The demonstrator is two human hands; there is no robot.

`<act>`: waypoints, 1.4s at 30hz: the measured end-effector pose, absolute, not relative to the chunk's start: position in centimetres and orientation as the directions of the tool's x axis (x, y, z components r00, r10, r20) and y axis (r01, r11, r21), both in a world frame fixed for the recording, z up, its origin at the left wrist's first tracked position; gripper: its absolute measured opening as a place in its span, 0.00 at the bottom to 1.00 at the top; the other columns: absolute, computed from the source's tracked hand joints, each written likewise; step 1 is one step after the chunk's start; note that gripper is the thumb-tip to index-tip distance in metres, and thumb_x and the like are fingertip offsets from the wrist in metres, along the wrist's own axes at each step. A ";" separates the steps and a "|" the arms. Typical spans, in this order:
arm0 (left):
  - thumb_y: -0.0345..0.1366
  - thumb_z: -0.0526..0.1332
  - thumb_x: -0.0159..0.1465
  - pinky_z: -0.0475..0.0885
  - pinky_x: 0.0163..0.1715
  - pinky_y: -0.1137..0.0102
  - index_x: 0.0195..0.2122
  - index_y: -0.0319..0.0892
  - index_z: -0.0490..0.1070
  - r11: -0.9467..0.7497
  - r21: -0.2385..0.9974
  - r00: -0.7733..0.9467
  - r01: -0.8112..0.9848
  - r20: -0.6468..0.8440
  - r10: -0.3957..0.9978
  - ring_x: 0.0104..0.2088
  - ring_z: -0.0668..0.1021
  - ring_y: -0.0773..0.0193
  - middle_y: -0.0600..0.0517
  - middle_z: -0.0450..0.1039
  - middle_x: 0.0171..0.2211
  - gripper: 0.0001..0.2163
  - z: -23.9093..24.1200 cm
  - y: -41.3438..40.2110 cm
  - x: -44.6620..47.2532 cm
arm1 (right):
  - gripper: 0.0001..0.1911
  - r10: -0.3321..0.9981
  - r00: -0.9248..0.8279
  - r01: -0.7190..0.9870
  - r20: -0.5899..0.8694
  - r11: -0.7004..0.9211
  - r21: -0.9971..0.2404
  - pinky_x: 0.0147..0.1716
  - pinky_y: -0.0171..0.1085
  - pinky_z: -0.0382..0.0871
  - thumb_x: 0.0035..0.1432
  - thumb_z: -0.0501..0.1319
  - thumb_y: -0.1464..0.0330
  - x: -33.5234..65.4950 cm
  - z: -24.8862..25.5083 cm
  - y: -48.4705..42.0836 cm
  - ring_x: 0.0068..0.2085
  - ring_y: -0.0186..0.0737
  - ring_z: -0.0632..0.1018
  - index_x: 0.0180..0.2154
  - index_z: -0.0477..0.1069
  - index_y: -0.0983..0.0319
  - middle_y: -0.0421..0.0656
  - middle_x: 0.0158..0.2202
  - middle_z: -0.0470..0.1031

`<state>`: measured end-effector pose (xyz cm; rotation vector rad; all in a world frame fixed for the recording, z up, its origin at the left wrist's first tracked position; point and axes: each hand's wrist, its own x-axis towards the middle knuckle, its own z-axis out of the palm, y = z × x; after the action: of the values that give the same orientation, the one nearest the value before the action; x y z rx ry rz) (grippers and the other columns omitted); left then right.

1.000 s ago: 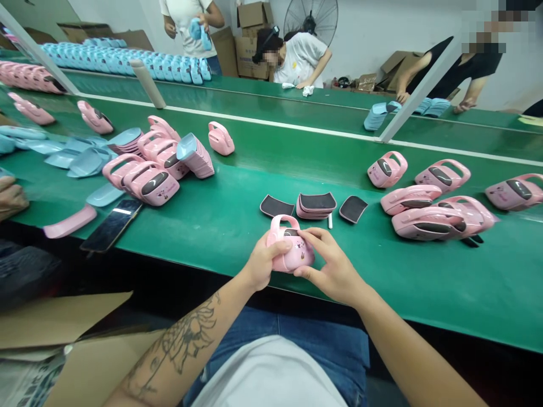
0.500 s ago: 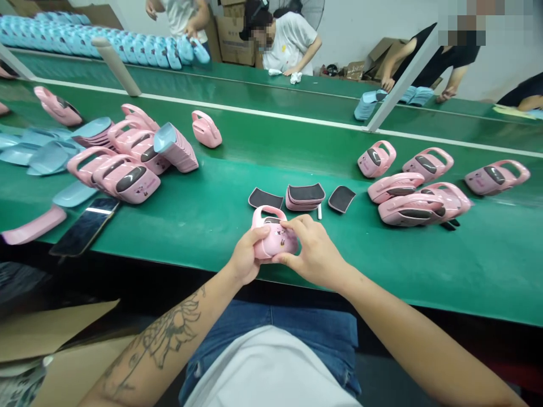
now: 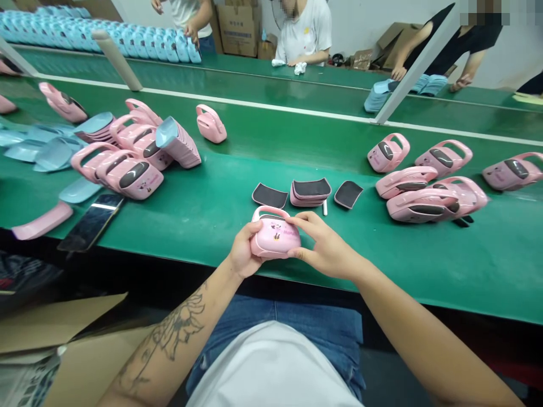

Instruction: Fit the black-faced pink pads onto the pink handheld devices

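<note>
Glossy pink plastic handled case [image 3: 275, 246], printed face [image 3: 280, 232] now turned more toward you, handling apparently unfinished: left hand [image 3: 245, 249] clasping one end, right hand [image 3: 326, 242] pinching the other.

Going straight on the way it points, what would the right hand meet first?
The pink case in the left hand; the right hand seems to be touching it, though depth is hard to judge.
</note>
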<state>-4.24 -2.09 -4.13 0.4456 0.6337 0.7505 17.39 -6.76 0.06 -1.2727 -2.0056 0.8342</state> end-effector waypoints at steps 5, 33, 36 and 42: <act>0.45 0.64 0.60 0.83 0.31 0.58 0.47 0.35 0.78 0.639 0.580 0.514 -0.504 -0.394 0.762 0.37 0.84 0.47 0.41 0.83 0.39 0.20 -3.9 -2.0 -3.8 | 0.31 0.941 -0.318 0.578 0.118 0.292 -0.762 0.55 0.55 0.74 0.53 0.73 0.70 16.4 0.4 -6.3 0.54 0.52 0.74 0.56 0.66 0.57 0.48 0.53 0.69; 0.49 0.64 0.58 0.78 0.51 0.54 0.52 0.34 0.77 0.456 0.608 0.435 -0.650 -0.194 0.879 0.51 0.83 0.40 0.40 0.84 0.47 0.26 -4.9 -3.4 -4.8 | 0.32 0.946 -0.147 -0.408 -0.290 -0.325 -0.853 0.45 0.47 0.84 0.57 0.69 0.43 11.8 -3.7 -9.6 0.44 0.52 0.87 0.47 0.80 0.65 0.52 0.44 0.86; 0.48 0.65 0.58 0.76 0.54 0.51 0.49 0.35 0.78 0.361 0.713 0.396 -0.601 -0.128 0.909 0.55 0.81 0.39 0.40 0.84 0.46 0.24 -4.4 -3.0 -5.3 | 0.32 0.989 -0.069 -0.200 -0.131 -0.142 -0.969 0.57 0.51 0.78 0.55 0.74 0.51 12.0 -3.0 -10.0 0.56 0.55 0.82 0.55 0.75 0.60 0.50 0.55 0.82; 0.59 0.58 0.66 0.78 0.49 0.57 0.38 0.38 0.78 0.245 0.757 0.131 -0.606 -0.208 0.969 0.47 0.85 0.47 0.44 0.84 0.36 0.26 -3.6 -2.9 -3.1 | 0.39 1.000 -0.019 0.270 -0.015 -0.009 -0.963 0.65 0.54 0.68 0.60 0.72 0.56 11.9 -1.5 -11.3 0.66 0.55 0.74 0.68 0.62 0.54 0.48 0.67 0.71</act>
<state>-3.07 -2.87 -3.56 0.5737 0.7809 1.2395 11.94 -11.33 -1.49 -1.4072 -1.4183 1.0920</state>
